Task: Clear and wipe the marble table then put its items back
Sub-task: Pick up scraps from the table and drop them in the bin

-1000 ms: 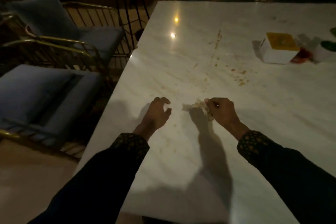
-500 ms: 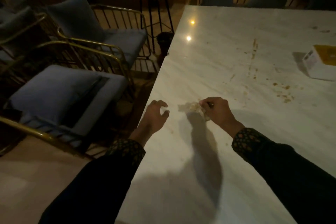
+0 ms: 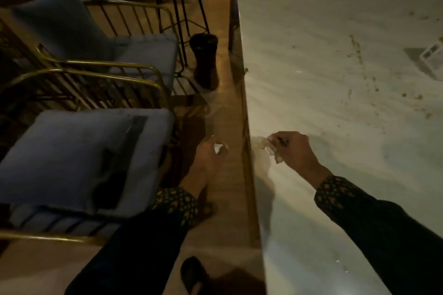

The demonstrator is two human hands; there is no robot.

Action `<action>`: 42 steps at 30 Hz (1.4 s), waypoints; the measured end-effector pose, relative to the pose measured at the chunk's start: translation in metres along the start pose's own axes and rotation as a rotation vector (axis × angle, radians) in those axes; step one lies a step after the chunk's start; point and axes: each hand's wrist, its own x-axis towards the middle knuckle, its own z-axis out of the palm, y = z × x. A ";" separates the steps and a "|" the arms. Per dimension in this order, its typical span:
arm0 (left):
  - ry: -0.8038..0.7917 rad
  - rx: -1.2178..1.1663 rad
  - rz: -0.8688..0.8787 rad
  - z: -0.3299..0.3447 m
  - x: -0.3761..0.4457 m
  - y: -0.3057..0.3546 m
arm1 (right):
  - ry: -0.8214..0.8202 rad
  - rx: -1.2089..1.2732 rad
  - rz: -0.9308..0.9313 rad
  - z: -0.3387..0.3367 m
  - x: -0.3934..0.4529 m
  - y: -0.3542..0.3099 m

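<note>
Marble table [image 3: 323,84] dim, crumbs remain far right; right hand [image 3: 291,149] has dragged its pinched tissue [image 3: 265,146] to the left edge, left hand [image 3: 211,153] now cupped below, holding a white scrap [image 3: 218,148], catching sweepings.

Person's arms: both covered by long dark sleeves, near black in the dim light. Left sleeve [image 3: 134,242] ends at the wrist in a cuff [image 3: 176,203] bearing a small yellow-gold repeating motif on dark cloth. Right sleeve [image 3: 383,227] carries a matching patterned cuff [image 3: 333,193]. Both hands bare. Dark shoe toe [image 3: 191,273] visible at the bottom edge; detail indistinct.
</note>
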 end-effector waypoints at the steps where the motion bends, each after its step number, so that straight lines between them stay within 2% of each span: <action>1: -0.024 0.011 -0.013 -0.010 0.003 -0.015 | -0.006 0.011 0.014 0.010 -0.002 -0.012; 4: -0.063 0.049 -0.033 -0.041 0.015 -0.050 | -0.041 0.007 -0.007 0.039 -0.002 -0.038; 7: -0.030 0.049 -0.009 -0.066 0.031 -0.066 | -0.021 -0.027 -0.019 0.059 0.015 -0.060; 19: -0.041 0.079 0.122 -0.134 0.125 -0.087 | 0.043 -0.035 -0.136 0.103 0.119 -0.127; 25: -0.024 0.149 0.145 -0.145 0.243 -0.101 | -0.002 -0.086 -0.165 0.123 0.234 -0.125; 30: 0.018 0.123 0.110 -0.152 0.385 -0.086 | -0.016 -0.109 -0.220 0.117 0.370 -0.128; 34: -0.016 0.100 0.157 -0.161 0.485 -0.073 | -0.064 -0.108 -0.207 0.110 0.477 -0.132; 39: -0.011 0.083 0.084 -0.160 0.591 -0.069 | -0.015 -0.109 -0.201 0.111 0.590 -0.137; 42: -0.063 0.063 0.030 -0.152 0.659 -0.075 | -0.088 -0.109 -0.168 0.121 0.656 -0.131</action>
